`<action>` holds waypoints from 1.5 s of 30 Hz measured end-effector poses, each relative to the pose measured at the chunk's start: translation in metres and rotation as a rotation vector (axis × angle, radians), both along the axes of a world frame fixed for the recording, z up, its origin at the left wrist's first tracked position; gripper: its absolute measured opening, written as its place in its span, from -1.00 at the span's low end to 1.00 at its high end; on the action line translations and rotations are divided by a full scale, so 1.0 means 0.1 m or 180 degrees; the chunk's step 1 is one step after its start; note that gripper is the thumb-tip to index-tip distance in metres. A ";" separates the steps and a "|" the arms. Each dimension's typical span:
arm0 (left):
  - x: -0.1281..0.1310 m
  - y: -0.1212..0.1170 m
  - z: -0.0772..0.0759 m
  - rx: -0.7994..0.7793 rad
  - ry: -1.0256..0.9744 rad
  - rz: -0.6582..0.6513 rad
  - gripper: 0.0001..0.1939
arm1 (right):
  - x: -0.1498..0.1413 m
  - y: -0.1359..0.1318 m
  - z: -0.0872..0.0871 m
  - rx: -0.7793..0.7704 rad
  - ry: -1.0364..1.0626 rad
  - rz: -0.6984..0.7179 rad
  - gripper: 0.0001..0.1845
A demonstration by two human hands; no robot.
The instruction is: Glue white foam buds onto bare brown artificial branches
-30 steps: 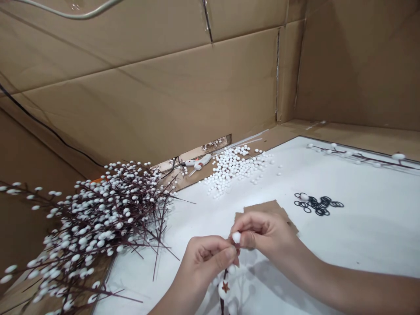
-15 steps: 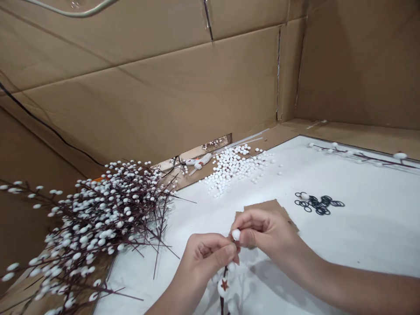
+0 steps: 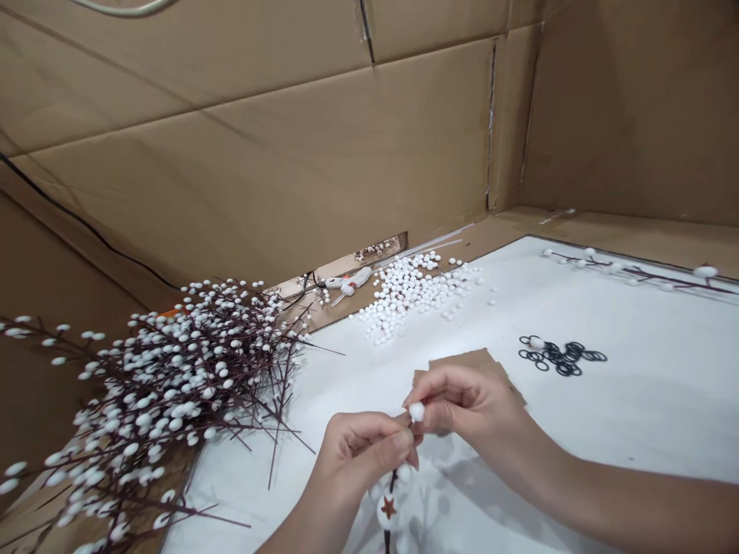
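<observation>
My left hand (image 3: 369, 454) pinches the dark stem of a berry branch (image 3: 387, 512), which hangs below the fingers. White berries sit along that branch, and one carries a reddish-brown star mark. Between the thumb and fingers of my right hand (image 3: 456, 404) is a white berry (image 3: 416, 412), held at the upper tip of the stem. The fingertips of both hands are close together, so the joint between berry and stem is partly hidden. A piece of brown cardboard (image 3: 470, 362) lies under and behind my right hand.
A heap of white-berried branches (image 3: 190, 369) fills the left side. Loose white berries (image 3: 398, 296) lie at the back, beside a white glue gun (image 3: 349, 283). Black rings (image 3: 560, 358) and another berry branch (image 3: 647, 273) rest on the right. Cardboard walls (image 3: 289, 154) surround the white tabletop (image 3: 623, 408).
The hanging part of the branch has swung slightly left, and its starred berry has turned a little. Both hands keep nearly the same place and grip. The camera view has shifted slightly.
</observation>
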State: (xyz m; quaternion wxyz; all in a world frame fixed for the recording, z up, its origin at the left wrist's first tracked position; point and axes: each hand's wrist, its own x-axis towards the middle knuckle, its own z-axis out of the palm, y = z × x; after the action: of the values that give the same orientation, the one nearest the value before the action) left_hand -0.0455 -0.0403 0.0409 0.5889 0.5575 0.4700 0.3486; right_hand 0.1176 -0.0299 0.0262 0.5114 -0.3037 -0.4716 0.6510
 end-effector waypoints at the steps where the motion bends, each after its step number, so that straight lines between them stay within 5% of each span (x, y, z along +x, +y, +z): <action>1: 0.00 0.00 0.00 0.0000 0.0008 0.0003 -0.69 | 0.00 -0.01 0.00 0.0053 -0.0045 -0.0044 -0.88; 19: -0.02 0.03 0.03 0.0292 -0.0034 -0.0424 -0.70 | 0.00 -0.03 0.02 -0.0104 -0.0184 -0.0103 -0.86; 45: 0.05 -0.02 0.13 0.0215 0.0053 -0.0361 -0.70 | -0.03 -0.07 0.01 -0.0169 -0.0267 -0.0159 -0.76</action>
State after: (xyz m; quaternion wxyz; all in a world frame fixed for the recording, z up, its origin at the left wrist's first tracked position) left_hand -0.0410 -0.0420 0.0542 0.5846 0.6057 0.4305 0.3256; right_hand 0.1149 -0.0370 0.0269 0.4990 -0.3559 -0.4675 0.6370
